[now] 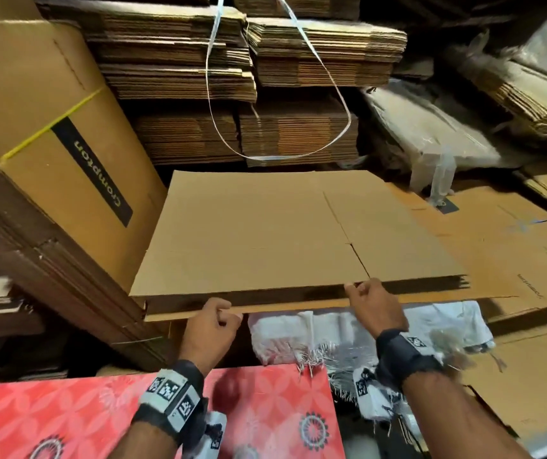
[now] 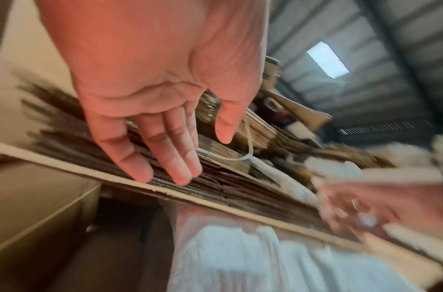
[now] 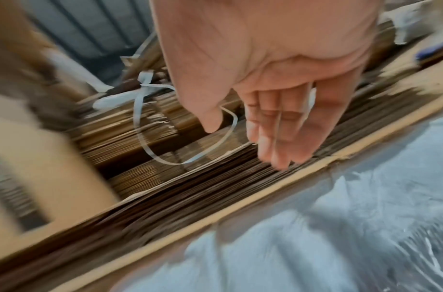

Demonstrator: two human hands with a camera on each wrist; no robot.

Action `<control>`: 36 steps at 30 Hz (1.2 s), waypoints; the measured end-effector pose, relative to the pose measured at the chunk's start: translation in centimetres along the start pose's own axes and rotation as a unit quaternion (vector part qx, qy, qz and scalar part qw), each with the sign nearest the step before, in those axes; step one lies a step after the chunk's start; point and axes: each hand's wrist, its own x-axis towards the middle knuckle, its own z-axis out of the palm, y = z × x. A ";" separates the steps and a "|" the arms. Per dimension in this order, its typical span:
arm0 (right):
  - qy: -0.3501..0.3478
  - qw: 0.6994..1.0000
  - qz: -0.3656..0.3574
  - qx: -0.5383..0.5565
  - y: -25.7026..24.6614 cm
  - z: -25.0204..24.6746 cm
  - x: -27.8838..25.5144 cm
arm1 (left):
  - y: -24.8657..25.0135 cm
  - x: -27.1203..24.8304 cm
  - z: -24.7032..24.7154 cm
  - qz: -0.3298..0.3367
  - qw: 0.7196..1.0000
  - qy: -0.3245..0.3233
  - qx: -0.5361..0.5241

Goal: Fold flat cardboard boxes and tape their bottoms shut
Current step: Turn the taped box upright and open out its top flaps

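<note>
A stack of flat brown cardboard boxes [image 1: 265, 233] lies in front of me, its near edge facing my hands. My left hand [image 1: 229, 313] is at the lower left of that edge. In the left wrist view its fingers [image 2: 183, 173] are nearly straight, their tips touching the corrugated edges [image 2: 215, 189], the thumb held apart. My right hand [image 1: 356, 288] is at the top sheet's edge, further right. The right wrist view shows its fingers [image 3: 278, 158] straight against the stack's edge [image 3: 190, 187]. Neither hand [image 2: 200, 156] [image 3: 243, 144] grips a sheet.
A bundle of printed boxes [image 1: 50, 127] tied with a yellow strap leans at the left. More bundles of flat cardboard [image 1: 265, 61] rise behind, with a loose white strap loop [image 1: 282, 157]. White sacking [image 1: 298, 329] lies under the stack, and a red patterned sheet [image 1: 133, 409] lies nearest me.
</note>
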 end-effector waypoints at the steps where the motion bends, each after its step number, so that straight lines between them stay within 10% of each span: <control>1: -0.003 0.999 -0.043 -0.006 -0.2 0.1 -1.9 | -0.1 -1.3 -0.1 0.037 0.996 -0.003 0.080; 5: -0.014 0.974 -0.215 -0.070 -1.0 1.1 -10.6 | 0.4 -7.7 -1.2 0.173 0.927 0.029 0.330; 11: -0.052 0.936 -0.342 -0.069 -2.3 3.4 -23.0 | -1.8 -18.3 -4.8 0.226 0.896 0.081 0.373; 23: -0.247 0.822 -0.510 -0.062 -7.0 11.4 -47.5 | -18.3 -43.7 -17.9 0.012 0.942 0.117 0.314; 36: -0.348 0.681 -0.633 -0.116 -24.2 25.6 -77.0 | -36.3 -64.4 -40.3 -0.139 0.909 0.286 0.268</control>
